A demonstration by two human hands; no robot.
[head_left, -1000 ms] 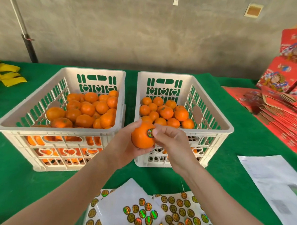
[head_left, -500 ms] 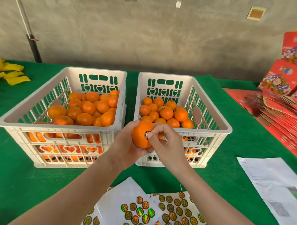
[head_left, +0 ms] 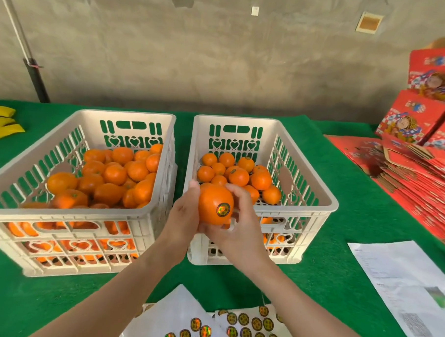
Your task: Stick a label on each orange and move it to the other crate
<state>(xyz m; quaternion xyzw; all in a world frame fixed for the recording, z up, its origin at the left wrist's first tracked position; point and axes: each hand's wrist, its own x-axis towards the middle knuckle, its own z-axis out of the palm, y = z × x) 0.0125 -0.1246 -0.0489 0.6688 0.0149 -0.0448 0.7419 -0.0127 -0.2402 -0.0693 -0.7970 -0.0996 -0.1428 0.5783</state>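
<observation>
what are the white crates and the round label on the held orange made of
White slotted crates: likely moulded plastic, matte, judging by uniform colour and cut-out hearts. Round label on the held orange: probably glossy holographic foil sticker, given iridescent sheen.

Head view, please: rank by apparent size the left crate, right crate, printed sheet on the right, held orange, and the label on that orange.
1. left crate and right crate: same type; the left fills more of the frame, perhaps only from nearness, so not ranked.
2. printed sheet
3. held orange
4. label
</observation>
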